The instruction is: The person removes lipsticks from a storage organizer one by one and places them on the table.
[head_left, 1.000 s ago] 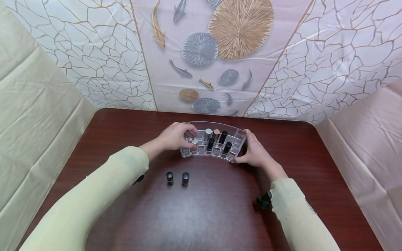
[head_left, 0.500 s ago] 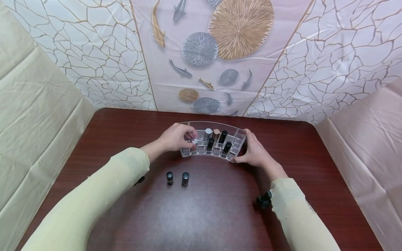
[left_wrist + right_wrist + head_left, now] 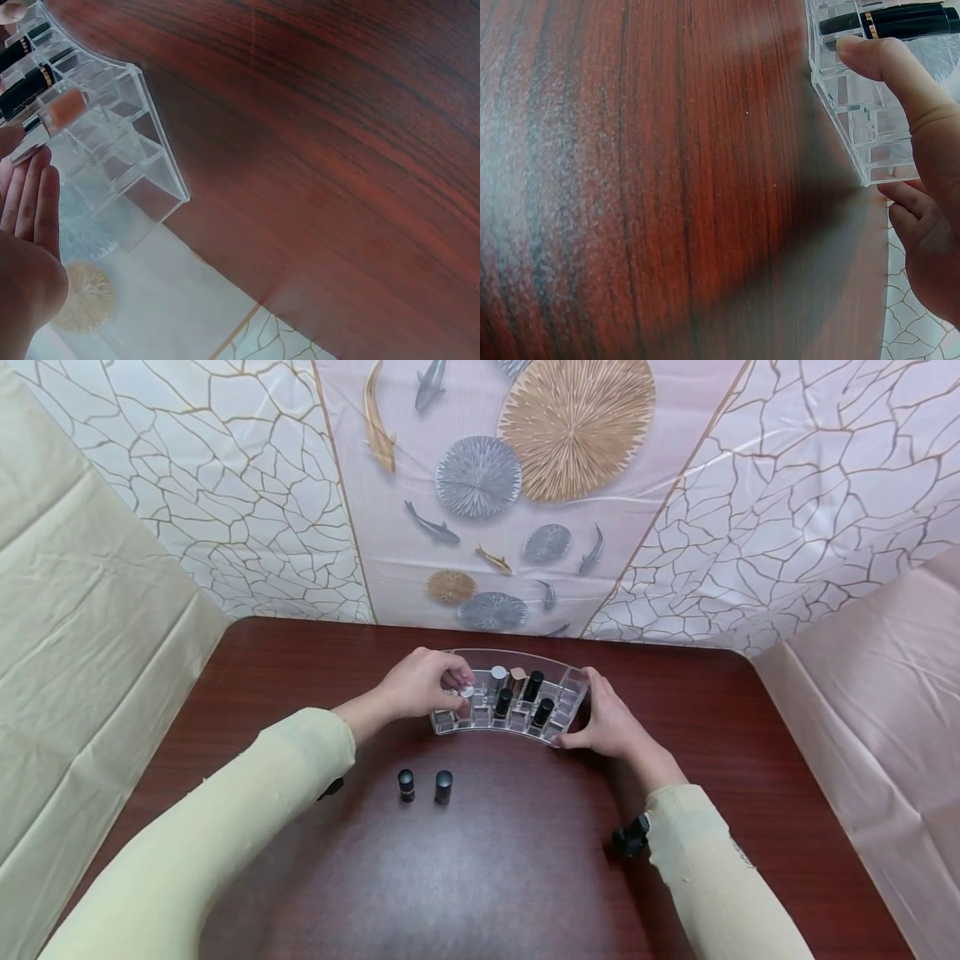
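Observation:
A clear curved lipstick organizer (image 3: 480,730) stands at the back of the table. Over its left end my left hand (image 3: 417,683) pinches a lipstick with a silver cap (image 3: 466,691); the left wrist view shows this lipstick's pinkish-brown lower part (image 3: 64,110) over the compartments. My right hand (image 3: 613,720) grips the organizer's right end, thumb at the front and fingers behind. Between the hands, black lipsticks (image 3: 502,704) stand in the slots, along with a white-topped lipstick (image 3: 498,675) and a rose-gold one (image 3: 517,680).
Two short black lipsticks (image 3: 406,785) stand on the dark red-brown table (image 3: 495,860) in front of the organizer, to its left. A patterned cloth backdrop (image 3: 480,552) rises behind the table, with plain cloth at both sides.
My left hand and the silver-capped lipstick have shifted very slightly up in the head view. My right hand keeps its grip on the organizer, and the two lipsticks on the table stay put.

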`<state>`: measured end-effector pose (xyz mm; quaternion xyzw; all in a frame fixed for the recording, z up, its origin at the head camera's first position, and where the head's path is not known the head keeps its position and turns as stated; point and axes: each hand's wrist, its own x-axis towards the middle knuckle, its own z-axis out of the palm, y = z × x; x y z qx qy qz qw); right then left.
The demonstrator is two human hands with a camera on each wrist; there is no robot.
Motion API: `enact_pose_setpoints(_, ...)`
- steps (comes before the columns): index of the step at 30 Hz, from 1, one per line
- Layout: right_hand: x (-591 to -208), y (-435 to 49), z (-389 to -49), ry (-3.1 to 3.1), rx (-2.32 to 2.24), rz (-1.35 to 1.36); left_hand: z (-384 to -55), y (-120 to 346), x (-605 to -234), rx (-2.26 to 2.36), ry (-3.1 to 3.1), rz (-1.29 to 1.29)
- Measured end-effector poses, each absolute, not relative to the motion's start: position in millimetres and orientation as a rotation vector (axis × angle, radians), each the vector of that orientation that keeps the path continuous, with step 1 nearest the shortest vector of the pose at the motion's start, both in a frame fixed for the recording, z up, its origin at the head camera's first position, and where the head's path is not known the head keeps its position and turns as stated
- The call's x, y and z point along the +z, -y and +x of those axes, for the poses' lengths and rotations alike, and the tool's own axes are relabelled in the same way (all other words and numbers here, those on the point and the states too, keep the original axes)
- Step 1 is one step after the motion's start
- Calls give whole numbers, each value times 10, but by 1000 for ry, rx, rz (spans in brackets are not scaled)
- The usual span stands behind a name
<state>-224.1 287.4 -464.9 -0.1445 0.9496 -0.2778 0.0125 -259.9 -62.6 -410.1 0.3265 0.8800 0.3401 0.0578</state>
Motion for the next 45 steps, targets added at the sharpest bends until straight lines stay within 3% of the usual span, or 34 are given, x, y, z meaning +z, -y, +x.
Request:
enact_pose_setpoints(21, -4636, -2867, -2240, -2945, -886, -453, -2447, 702, -3719, 1008, -2679, 1011)
enact_pose_setpoints(45, -4626, -2862, -2219, -2952, -864, -449, -2141, 657, -3598, 1001, -2620, 1139)
